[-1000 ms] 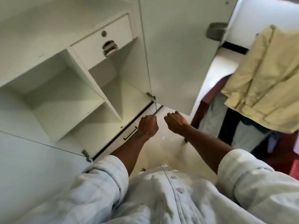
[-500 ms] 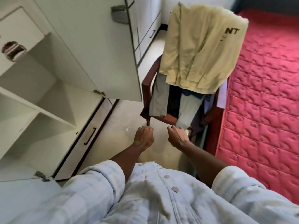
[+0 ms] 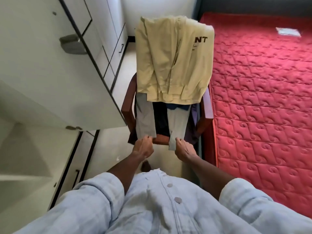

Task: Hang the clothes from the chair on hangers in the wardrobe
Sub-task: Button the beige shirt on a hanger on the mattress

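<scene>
Both hands are reaching the chair's [image 3: 129,107] front edge, the left hand [image 3: 143,147] and right hand [image 3: 183,150] each pinching a hem of the grey trousers [image 3: 145,119] lying on the seat, beneath the yellow shirt [image 3: 173,59] draping the backrest.

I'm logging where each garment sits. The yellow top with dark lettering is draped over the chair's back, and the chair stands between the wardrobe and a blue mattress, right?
One detail is off: the mattress is red, not blue, as the head view shows. The rest holds: the yellow top with dark lettering hangs over the back of the chair, which stands between the wardrobe and that mattress.
</scene>
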